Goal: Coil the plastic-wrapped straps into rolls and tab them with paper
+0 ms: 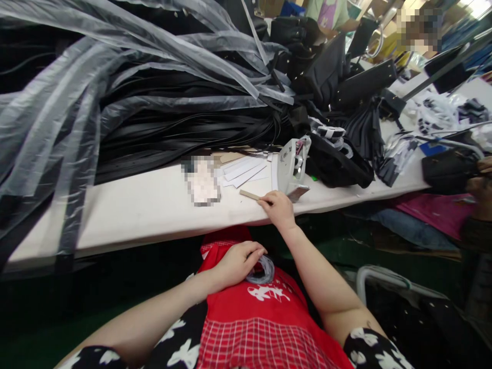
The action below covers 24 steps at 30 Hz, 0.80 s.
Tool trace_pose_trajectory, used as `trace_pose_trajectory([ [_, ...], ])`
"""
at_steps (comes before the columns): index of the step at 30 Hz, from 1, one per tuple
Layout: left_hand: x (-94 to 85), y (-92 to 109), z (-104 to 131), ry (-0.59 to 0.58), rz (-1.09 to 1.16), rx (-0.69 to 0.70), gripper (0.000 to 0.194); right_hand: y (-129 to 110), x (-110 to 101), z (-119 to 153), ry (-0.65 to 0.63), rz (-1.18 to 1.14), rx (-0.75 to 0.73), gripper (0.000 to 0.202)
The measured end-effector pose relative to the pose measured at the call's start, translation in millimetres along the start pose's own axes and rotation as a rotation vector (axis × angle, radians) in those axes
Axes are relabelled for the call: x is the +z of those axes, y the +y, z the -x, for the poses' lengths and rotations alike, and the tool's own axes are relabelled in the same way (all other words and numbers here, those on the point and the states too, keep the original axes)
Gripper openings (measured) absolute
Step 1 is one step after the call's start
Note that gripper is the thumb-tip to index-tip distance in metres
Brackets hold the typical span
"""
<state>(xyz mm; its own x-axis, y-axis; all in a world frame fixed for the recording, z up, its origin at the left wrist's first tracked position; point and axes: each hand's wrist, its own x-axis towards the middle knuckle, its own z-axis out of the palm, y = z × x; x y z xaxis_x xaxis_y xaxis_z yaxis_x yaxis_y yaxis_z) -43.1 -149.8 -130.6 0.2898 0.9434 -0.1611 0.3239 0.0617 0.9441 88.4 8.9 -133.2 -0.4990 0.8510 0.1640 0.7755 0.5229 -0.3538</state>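
Observation:
My right hand is at the table's front edge, its fingers pinching one end of a narrow tan strip. Just beyond that hand stands a grey-white device with printed marks on its side. My left hand rests over my lap on the red apron, its fingers curled round a coil of clear, greyish cord. White paper pieces lie on the white tabletop, left of the device, beside a pixelated pale object.
Long black straps, partly in clear plastic sleeves, cover the table's back and left. Black bags and a black pouch lie to the right. A person is at the far side; a hand shows far right.

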Motion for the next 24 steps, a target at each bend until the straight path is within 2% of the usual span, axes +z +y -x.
trace_pose_trajectory([
  [3,2.0,0,0,0.005,0.011,0.001,0.034,13,6,-2,0.037,-0.164,0.010,0.009],
  [9,2.6,0,-3,-0.007,0.013,-0.001,0.035,18,1,-7,-0.019,-0.194,0.022,0.012],
  [12,2.6,-1,-5,-0.006,0.026,0.002,0.035,14,-4,-8,-0.074,-0.089,0.027,0.016],
  [18,1.7,-4,-4,0.003,0.040,0.008,0.036,-3,-5,-12,-0.125,0.323,-0.078,0.017],
  [22,0.8,-4,-2,0.012,0.060,0.004,0.035,-6,-2,-22,-0.114,0.333,0.002,0.019],
  [24,0.3,-3,-1,0.011,0.074,-0.008,0.035,-5,-4,-26,-0.014,0.274,0.083,0.027],
])
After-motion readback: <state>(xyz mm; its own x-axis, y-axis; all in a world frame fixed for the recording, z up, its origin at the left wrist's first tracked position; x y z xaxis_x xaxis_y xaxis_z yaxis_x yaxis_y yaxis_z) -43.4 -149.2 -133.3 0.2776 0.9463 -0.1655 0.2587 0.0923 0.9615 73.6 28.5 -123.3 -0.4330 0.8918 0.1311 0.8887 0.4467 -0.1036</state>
